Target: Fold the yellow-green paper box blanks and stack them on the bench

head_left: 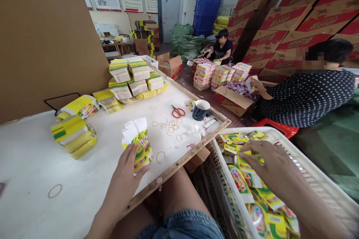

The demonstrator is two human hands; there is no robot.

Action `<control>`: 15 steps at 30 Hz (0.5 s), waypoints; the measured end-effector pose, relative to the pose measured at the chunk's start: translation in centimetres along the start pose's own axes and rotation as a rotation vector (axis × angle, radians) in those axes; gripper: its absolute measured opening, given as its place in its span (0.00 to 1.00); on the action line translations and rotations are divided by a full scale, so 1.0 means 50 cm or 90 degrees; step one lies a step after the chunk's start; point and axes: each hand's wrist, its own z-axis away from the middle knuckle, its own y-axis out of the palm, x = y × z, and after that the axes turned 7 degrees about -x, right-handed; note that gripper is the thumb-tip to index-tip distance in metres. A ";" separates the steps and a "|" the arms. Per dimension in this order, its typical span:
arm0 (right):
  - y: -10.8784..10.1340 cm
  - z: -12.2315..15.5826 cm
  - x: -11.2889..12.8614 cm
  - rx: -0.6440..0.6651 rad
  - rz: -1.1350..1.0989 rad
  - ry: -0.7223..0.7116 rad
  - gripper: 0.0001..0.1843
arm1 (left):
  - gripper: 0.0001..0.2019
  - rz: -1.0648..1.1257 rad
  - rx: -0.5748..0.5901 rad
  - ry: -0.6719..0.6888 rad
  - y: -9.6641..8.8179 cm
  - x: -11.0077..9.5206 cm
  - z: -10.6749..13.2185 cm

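My left hand (126,173) is closed around a yellow-and-green printed carton (143,143) with white flaps, over the near part of the white table. Its fingers lie along the left side and the thumb is at the lower edge; whether it is one carton or a small stack I cannot tell. My right hand (266,158) hovers over a white plastic basket (301,168) at the right, fingers apart and nothing gripped. Beneath it the basket holds many yellow folded cartons (239,181). Part of these is hidden by the hand and forearm.
On the white table (109,190) lie rubber bands (171,125), red-handled scissors (178,112), a dark mug (201,110) and bundles of flat cartons (74,136). A wooden rim (179,166) edges the table. Two people sit beyond, near stacked boxes (286,18).
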 end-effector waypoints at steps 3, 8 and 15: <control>0.028 0.013 0.022 0.113 -0.096 0.004 0.13 | 0.25 -0.010 0.023 -0.005 -0.018 0.032 -0.023; 0.147 0.037 0.188 0.294 -0.413 0.037 0.10 | 0.07 0.012 -0.008 -0.006 -0.052 0.024 -0.014; 0.232 0.053 0.325 0.379 -0.928 0.303 0.22 | 0.16 0.154 -0.107 0.279 -0.036 -0.044 0.090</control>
